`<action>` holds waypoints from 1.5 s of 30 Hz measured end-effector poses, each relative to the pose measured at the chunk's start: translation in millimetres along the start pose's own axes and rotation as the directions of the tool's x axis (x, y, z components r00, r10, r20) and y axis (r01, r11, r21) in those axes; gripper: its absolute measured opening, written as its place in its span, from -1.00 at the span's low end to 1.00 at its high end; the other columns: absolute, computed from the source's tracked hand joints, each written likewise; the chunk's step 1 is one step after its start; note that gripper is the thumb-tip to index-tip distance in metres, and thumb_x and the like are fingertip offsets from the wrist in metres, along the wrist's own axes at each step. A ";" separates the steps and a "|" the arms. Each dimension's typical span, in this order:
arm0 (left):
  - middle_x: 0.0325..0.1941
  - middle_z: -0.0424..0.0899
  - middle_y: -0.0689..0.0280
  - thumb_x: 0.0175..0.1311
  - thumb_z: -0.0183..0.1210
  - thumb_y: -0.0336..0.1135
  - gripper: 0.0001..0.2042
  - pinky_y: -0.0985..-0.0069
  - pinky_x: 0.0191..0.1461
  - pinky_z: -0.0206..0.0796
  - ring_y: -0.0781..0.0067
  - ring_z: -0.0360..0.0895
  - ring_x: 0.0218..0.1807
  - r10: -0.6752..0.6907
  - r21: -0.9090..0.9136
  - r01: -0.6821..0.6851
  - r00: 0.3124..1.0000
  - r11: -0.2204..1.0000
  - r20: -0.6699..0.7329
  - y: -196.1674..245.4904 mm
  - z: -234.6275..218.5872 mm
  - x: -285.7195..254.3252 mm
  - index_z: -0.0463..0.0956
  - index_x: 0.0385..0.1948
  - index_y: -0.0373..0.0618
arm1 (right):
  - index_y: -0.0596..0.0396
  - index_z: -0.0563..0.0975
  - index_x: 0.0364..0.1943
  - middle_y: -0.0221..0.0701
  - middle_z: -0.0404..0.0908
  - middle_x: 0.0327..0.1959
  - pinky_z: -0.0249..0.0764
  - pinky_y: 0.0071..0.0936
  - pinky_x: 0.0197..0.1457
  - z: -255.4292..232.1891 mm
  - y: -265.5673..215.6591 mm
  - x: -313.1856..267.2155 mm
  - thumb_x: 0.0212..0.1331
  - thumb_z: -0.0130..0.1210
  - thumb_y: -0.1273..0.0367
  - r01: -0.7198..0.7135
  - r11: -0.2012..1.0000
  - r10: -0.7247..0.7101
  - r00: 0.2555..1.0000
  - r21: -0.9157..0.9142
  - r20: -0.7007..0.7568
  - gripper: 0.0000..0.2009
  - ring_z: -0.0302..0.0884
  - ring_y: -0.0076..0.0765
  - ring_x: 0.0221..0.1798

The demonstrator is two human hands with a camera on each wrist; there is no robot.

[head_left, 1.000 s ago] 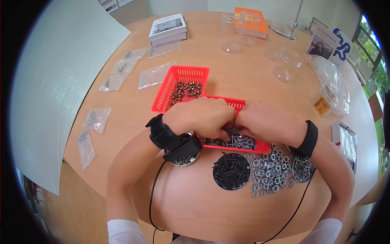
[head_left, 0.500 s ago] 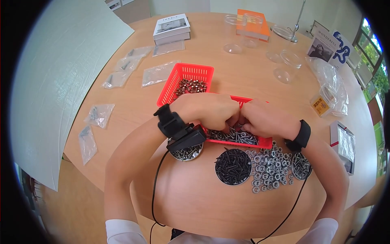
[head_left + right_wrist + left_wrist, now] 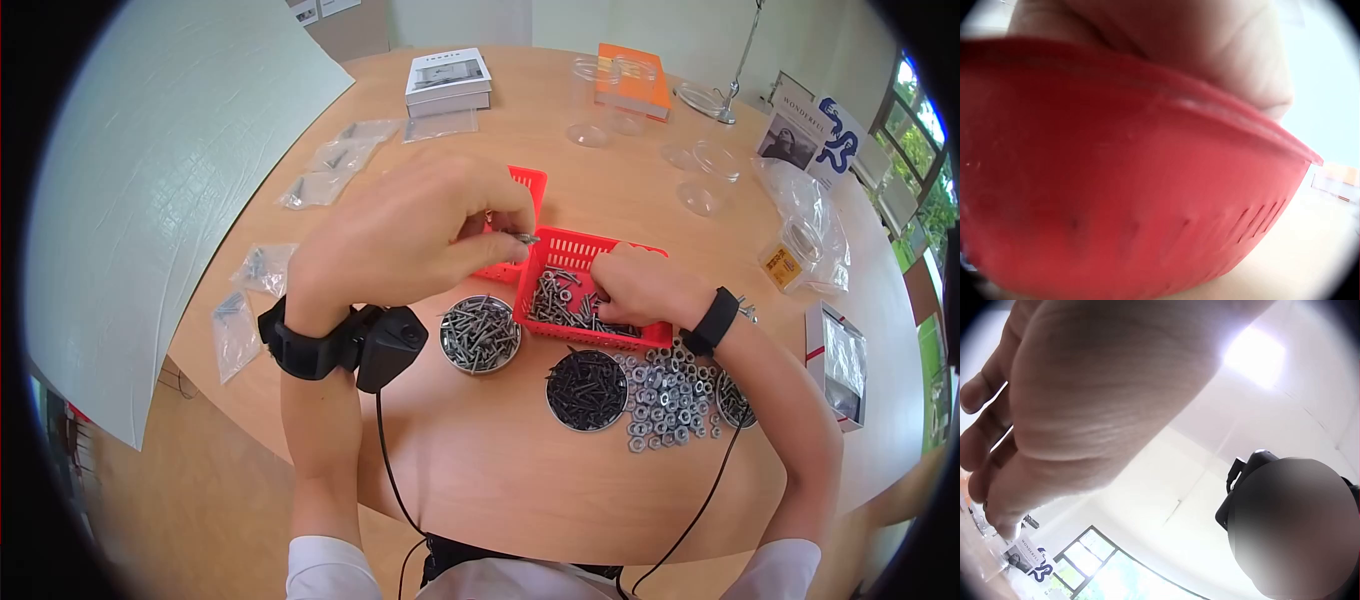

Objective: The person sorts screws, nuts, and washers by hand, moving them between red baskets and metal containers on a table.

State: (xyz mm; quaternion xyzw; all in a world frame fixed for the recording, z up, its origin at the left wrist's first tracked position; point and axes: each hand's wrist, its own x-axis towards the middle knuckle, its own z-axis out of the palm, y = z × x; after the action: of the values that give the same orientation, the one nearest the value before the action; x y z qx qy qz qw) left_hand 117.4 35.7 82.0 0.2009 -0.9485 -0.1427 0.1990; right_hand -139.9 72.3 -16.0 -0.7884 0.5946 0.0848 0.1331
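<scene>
My left hand (image 3: 425, 225) is raised over the table to the left of the front red basket (image 3: 655, 338). Its thumb and fingers pinch a small silver screw (image 3: 528, 239), whose tip sticks out past the fingertips. In the left wrist view that hand (image 3: 1091, 394) fills the upper left. My right hand (image 3: 645, 285) reaches into the front basket, its fingertips down among loose silver screws (image 3: 560, 305) and a nut; what they hold cannot be seen. The right wrist view shows mostly the basket's red wall (image 3: 1135, 169). A second red basket (image 3: 532, 185) lies partly hidden behind my left hand.
Near me stand a round dish of silver screws (image 3: 481, 335), a dish of black screws (image 3: 587, 390) and a spread of loose nuts (image 3: 665, 405). Small plastic bags (image 3: 237, 340) lie left. Clear jars (image 3: 595, 95), books (image 3: 448, 85) and a lamp (image 3: 728, 110) stand farther back.
My left hand has come up out of the front basket and moved left, with a screw between its fingertips. The right hand stays in the basket. The head view has shifted slightly.
</scene>
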 end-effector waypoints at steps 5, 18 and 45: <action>-0.43 0.60 0.27 0.15 0.32 -0.45 -0.89 0.44 -0.32 0.29 0.40 0.45 -0.41 0.006 0.028 -0.005 0.999 1.000 -0.032 2.2 -9.1 -13.0 0.64 -0.32 -0.23 | 0.30 0.63 -0.39 0.03 0.68 -0.35 0.63 -0.11 -0.13 -2.7 -2.9 1.9 -0.04 0.29 0.36 0.003 1.000 -0.004 1.000 0.027 0.021 -0.77 0.71 0.07 -0.19; -0.41 0.63 0.22 0.18 0.29 -0.43 -0.90 0.40 -0.30 0.32 0.33 0.48 -0.39 0.002 0.052 0.001 0.999 0.999 -0.047 -16.5 -7.4 -21.6 0.64 -0.31 -0.24 | 0.23 0.61 -0.43 -0.12 0.64 -0.49 0.54 -0.24 -0.28 14.5 17.8 10.3 -0.03 0.27 0.38 0.073 0.990 -0.075 0.997 0.121 0.011 -0.83 0.66 -0.06 -0.37; -0.28 0.69 0.12 0.22 0.21 -0.39 -0.85 0.25 -0.07 0.41 0.07 0.60 -0.16 -0.181 0.085 0.174 0.980 0.981 0.082 -21.7 -8.7 -20.7 0.68 -0.25 -0.21 | 0.22 0.49 -0.34 -0.25 0.56 -0.50 0.47 -0.35 -0.28 -24.7 -24.2 -22.6 0.17 0.16 0.38 0.236 0.928 -0.101 0.905 0.289 -0.413 -0.83 0.52 -0.26 -0.42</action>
State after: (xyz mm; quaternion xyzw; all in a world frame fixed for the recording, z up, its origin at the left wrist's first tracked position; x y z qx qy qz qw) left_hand 145.6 24.0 75.4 0.2856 -0.9396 -0.1320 0.1348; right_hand -123.6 91.5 16.7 -0.8045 0.5433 -0.1875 0.1499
